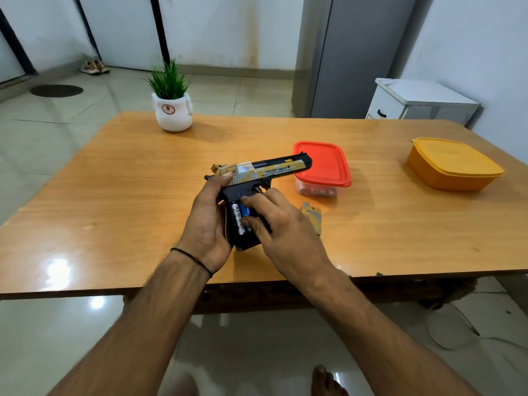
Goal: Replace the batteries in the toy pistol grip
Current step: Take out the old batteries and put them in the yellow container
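A: How will the black-and-gold plastic toy pistol (pixel 257 178) handle?

B: Light and rigid, I'd judge. It looks like hollow moulded plastic, smooth but not fragile. It is held just above the glossy wooden tabletop (pixel 114 195), about midway along the near edge, with the barrel pointing towards the right edge. The back and sides of the grip are the place to take it — that leaves the open compartment free.

A: And the cells?

B: Two small cylindrical batteries (pixel 236 217) sit side by side in the open grip. They are hard and slick, and probably sprung in, so each is best taken by its ends.

A: The hands?

B: The left hand (pixel 205 221) wraps the back of the grip, thumb up by the rear of the slide. The right hand (pixel 281 224) reaches in from the right and seems to pinch the blue battery (pixel 244 210) between forefinger and thumb. The camouflage-patterned flat grip cover (pixel 313 218) lies on the tabletop just beyond that hand.
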